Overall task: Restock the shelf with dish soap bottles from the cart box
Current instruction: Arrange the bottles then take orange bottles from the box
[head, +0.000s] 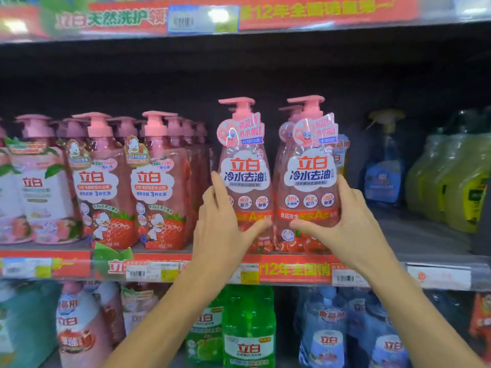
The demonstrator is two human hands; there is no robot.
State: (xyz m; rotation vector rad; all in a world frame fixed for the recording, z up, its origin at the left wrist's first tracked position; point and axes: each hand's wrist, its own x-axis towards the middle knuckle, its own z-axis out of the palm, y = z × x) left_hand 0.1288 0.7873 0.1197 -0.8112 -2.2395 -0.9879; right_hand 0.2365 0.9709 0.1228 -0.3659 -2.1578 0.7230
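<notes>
The two front dish soap bottles (245, 179) (309, 176) are translucent pink with pink pump tops, white cloud labels bearing orange-red and navy lettering, and an orange band low down; the strawberry bottles (106, 187) to their left show white ducks and red berries; the shelf strip (295, 269) is red with yellow characters; below, a green bottle (248, 325); right, a blue spray bottle (384, 171) and yellow-green jugs (457, 181).

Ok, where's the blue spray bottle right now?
The blue spray bottle stands on the middle shelf, right of the two held pink pump bottles, beside the yellow-green bottles.
</notes>
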